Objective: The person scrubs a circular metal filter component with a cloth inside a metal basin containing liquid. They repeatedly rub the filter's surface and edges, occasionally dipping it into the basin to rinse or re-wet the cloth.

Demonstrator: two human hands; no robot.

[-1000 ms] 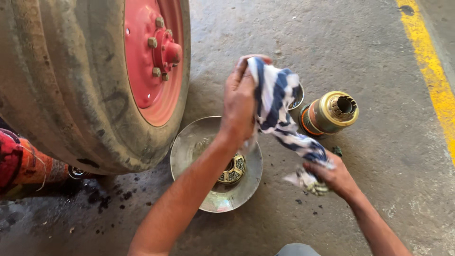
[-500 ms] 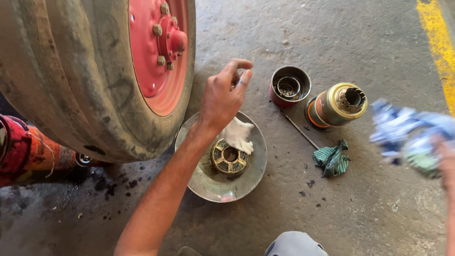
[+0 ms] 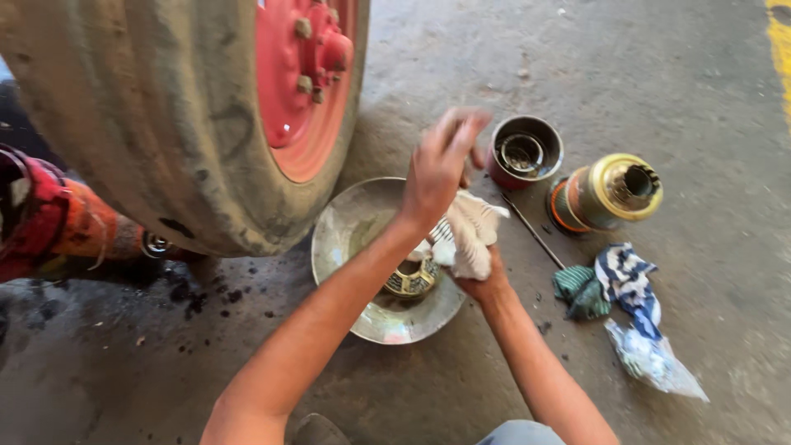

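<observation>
Wiping step: right hand (image 3: 482, 280) grips white rag (image 3: 471, 232) above metal bowl (image 3: 350, 235), frame centre; left hand (image 3: 437, 169) open, empty. Next move likely needs a steady grip.

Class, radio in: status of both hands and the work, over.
Left hand raised, fingers spread, empty. Right hand grips white rag over metal bowl. Bearing in bowl. Striped cloth on floor, clear.

Bright daylight is falling across the concrete floor (image 3: 676, 99); the raised left hand (image 3: 437, 169) is smearing with motion blur, edges softening.
</observation>
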